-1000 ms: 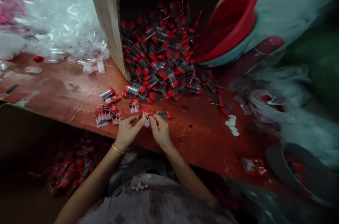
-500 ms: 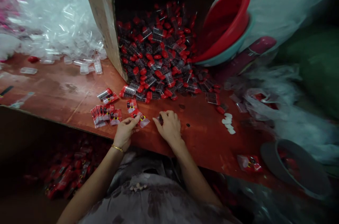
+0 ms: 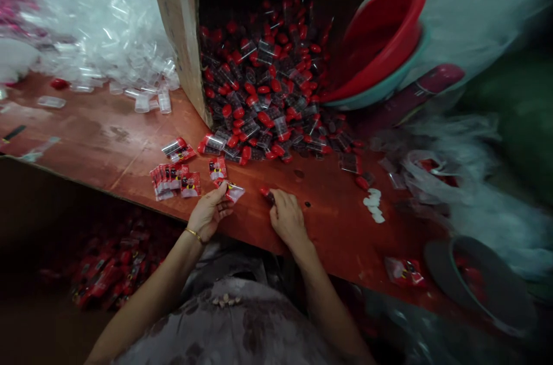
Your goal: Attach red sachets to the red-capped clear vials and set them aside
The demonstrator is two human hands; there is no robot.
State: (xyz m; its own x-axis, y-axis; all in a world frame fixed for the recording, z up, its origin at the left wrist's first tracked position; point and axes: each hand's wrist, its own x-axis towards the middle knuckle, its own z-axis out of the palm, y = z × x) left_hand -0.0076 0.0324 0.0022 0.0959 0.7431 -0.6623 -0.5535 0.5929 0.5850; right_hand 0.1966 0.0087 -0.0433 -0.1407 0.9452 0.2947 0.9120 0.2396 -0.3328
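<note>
One red-capped tube (image 3: 268,195), earlier loose, is now in the right hand (image 3: 288,217).

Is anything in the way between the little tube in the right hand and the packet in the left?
Nothing visible is. Between the tube in the right hand and the packet in the left hand, red tabletop shows.

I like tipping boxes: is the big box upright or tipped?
Tipped on its side: the box has its open mouth facing sideways, and red-ended tubes spill out onto the table.
</note>
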